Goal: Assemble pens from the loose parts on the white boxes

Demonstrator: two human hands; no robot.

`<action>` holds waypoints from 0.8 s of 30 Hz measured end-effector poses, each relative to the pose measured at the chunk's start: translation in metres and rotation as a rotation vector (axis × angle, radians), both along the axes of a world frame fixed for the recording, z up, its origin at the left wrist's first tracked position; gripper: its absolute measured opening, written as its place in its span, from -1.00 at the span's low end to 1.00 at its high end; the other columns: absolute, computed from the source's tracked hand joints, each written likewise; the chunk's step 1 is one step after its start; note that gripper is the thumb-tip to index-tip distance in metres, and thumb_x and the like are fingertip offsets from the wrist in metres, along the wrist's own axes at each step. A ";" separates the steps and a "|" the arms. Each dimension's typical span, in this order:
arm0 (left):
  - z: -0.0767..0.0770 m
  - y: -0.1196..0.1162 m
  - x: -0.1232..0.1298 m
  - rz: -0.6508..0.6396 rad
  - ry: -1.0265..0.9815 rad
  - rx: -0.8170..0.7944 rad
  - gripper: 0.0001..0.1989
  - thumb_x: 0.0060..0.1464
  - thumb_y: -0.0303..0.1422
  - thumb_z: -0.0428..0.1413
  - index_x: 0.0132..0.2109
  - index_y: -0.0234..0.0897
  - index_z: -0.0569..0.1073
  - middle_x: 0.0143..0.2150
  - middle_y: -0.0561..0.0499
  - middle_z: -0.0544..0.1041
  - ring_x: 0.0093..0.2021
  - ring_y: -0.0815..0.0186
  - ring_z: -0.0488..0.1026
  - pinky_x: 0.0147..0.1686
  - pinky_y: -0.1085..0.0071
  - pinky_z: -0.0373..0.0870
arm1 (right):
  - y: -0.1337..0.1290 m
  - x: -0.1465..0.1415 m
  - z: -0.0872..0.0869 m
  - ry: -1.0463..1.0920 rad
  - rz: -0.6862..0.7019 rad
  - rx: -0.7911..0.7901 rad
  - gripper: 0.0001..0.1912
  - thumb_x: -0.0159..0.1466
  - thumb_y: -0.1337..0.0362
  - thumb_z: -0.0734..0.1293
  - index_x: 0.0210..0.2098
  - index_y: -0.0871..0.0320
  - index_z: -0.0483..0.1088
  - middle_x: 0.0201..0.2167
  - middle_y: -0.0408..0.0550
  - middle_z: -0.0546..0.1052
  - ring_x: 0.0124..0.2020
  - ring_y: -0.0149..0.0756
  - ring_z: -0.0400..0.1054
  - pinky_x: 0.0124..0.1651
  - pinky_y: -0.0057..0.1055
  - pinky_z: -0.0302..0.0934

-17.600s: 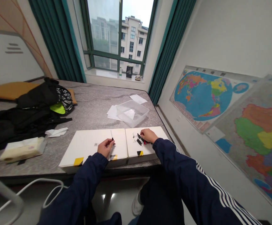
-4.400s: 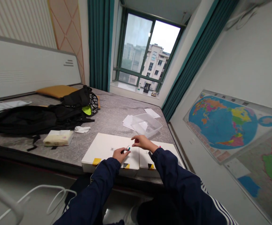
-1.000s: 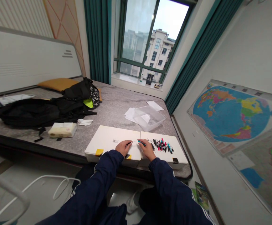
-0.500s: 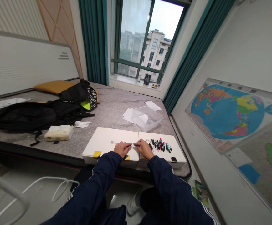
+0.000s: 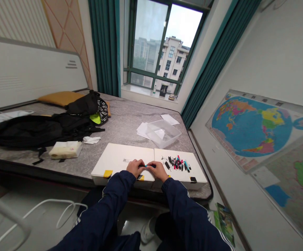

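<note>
Above the left white box (image 5: 125,157), my left hand (image 5: 135,168) and my right hand (image 5: 158,170) meet fingertip to fingertip. Both are closed in a pinch on a small dark and blue pen part (image 5: 146,166). Fingers cover most of it, so I cannot tell whether it is one piece or two pieces joined. On the right white box (image 5: 193,159), beside my right hand, lies a loose heap of pen parts (image 5: 177,163) in black, red, teal and white.
Behind the boxes a clear plastic bin (image 5: 171,134) stands beside white papers (image 5: 142,129) on the grey mattress (image 5: 122,122). A tissue pack (image 5: 66,150) and a black backpack (image 5: 28,130) lie to the left. A white cable (image 5: 49,200) hangs at lower left.
My hands have come closer together and a little lower. The white bit between the fingertips no longer shows, and the pen part is more covered.
</note>
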State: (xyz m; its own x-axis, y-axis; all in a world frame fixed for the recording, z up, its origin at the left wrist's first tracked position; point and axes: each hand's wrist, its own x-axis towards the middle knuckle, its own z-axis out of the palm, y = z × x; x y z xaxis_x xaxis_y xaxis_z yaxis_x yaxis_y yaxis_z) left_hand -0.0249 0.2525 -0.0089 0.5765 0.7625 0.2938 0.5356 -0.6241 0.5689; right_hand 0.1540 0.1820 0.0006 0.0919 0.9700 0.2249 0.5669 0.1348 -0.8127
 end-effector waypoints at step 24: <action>-0.012 0.006 0.001 -0.018 -0.049 -0.015 -0.76 0.01 -0.13 0.18 -0.25 -0.18 0.55 -0.36 0.00 0.54 -0.26 0.24 0.45 -0.21 0.35 0.36 | -0.007 0.005 -0.003 0.197 -0.135 0.046 -0.80 0.13 0.14 0.39 -0.42 0.17 0.45 -0.49 -0.12 0.50 -0.43 -0.34 0.35 -0.30 -0.42 0.25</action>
